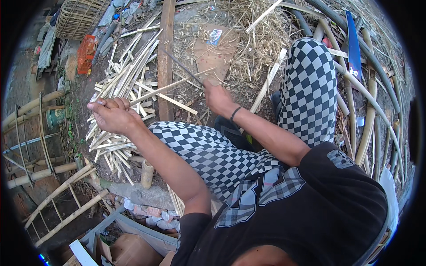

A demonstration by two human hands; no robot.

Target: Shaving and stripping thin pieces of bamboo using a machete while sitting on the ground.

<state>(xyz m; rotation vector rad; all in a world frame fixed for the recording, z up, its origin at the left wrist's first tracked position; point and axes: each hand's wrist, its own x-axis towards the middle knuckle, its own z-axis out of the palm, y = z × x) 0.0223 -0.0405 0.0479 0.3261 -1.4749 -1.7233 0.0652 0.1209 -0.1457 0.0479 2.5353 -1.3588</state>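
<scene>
My left hand (113,116) is closed around one end of a thin bamboo strip (171,86). From there the strip slants up to the right, over a wooden plank (166,48) on the ground. My right hand (218,98) grips a knife, its handle hidden in the fist. The long, narrow dark knife blade (183,66) points up and left, crossing the strip's line near its far part; whether they touch I cannot tell. Below and beyond my left hand lies a heap of pale split strips (126,73). My legs in checkered trousers are folded around the work spot.
Curly shavings (262,44) surround a brown flat board (215,53) ahead. A blue saw blade (353,44) and bamboo poles (370,102) lie right. An orange crate (86,54) and woven basket (80,18) stand far left, a bamboo ladder (66,199) lower left.
</scene>
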